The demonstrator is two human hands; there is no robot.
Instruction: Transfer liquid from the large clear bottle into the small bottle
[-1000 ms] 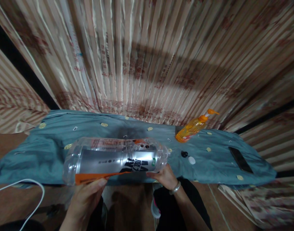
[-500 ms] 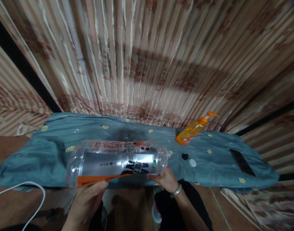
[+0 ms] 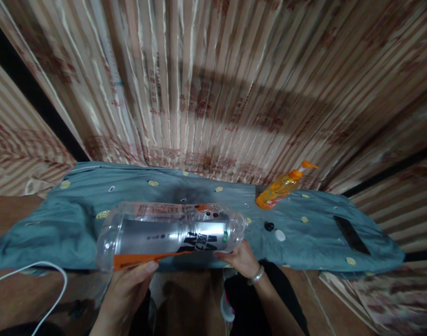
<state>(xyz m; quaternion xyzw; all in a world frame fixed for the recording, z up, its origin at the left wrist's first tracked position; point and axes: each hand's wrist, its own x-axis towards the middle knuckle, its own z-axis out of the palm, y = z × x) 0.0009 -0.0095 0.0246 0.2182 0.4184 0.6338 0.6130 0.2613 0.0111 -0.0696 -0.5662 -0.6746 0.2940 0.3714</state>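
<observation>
A large clear plastic bottle (image 3: 171,235) with a silver and orange label lies on its side in front of me, its neck to the right. My left hand (image 3: 132,280) is closed on its near lower side, the thumb along the orange part of the label. At the shoulder near the neck, my right hand (image 3: 243,259) grips from below, a bracelet on its wrist. The fingers under the bottle are hidden. Just right of the neck lie a small black object (image 3: 269,226) and a white round cap-like disc (image 3: 279,235).
An orange pump bottle (image 3: 278,189) stands at the back right of the surface with grey-blue cloth (image 3: 314,242). A dark phone (image 3: 351,234) lies farther right. Striped curtains (image 3: 206,93) hang behind. A white cable (image 3: 61,275) loops at the lower left.
Both hands keep their hold on the bottle, which has barely shifted. Its label print appears turned very slightly upward. The other things stay where they were.
</observation>
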